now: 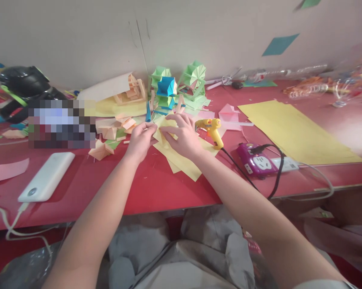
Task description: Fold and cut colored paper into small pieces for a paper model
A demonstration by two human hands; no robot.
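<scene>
Holding: we pinch a yellow folded paper (162, 129) between both hands, above the yellow sheets (181, 160) lying on the red table (156, 188).
Left hand (140, 140): our fingers close on the paper's left edge.
Right hand (182, 134): we press it flat over the paper's right side, fingers spread.
Beside us: a yellow glue gun (212, 130) just right of our right hand.
Behind: green and blue folded paper shapes (174, 86).
Far left: a white power bank (46, 176).

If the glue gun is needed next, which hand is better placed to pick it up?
Probably the right hand: the yellow glue gun lies just beside it on the red table. The left hand sits farther off, pinching the yellow paper.
</scene>
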